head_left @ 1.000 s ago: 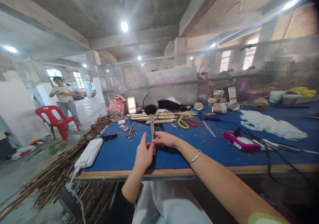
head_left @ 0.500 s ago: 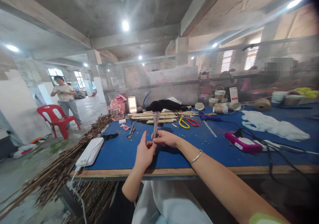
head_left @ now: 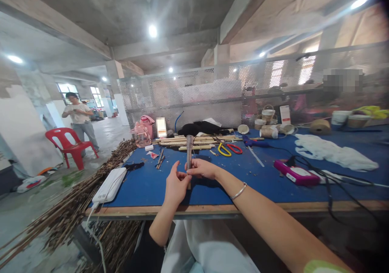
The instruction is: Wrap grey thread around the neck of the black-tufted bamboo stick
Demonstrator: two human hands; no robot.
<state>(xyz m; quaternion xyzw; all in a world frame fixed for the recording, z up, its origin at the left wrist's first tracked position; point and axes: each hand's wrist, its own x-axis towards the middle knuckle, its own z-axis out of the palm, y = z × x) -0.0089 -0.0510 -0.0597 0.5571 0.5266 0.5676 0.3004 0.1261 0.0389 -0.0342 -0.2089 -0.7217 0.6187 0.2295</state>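
Note:
A short grey-brown stick-like piece (head_left: 189, 153), possibly several thin twigs laid side by side, stands nearly upright above the blue table. My right hand (head_left: 202, 169) is closed around its lower part, thumb and fingers pinching it. At the bottom end, my left hand (head_left: 176, 187) pinches with thumb and fingers, index finger pointing up along the near side. Pale sticks (head_left: 194, 142) lie in a row behind the piece. Beyond them rests a dark black bundle (head_left: 197, 128). Yellow-handled pliers or scissors (head_left: 225, 150) and a red-handled pair (head_left: 234, 148) lie to the right.
A blue glue gun (head_left: 256, 142) and a magenta box (head_left: 296, 173) with black cables sit on the right. White cloth-like material (head_left: 334, 153) lies farther right. A white power strip (head_left: 109, 185) is at the left edge, beside piled twigs (head_left: 88, 196). A person (head_left: 79, 115) stands beyond a red chair (head_left: 71, 145).
The top of the stick-like piece has tipped slightly left. My left index finger has bent down a little. Both hands otherwise keep their places.

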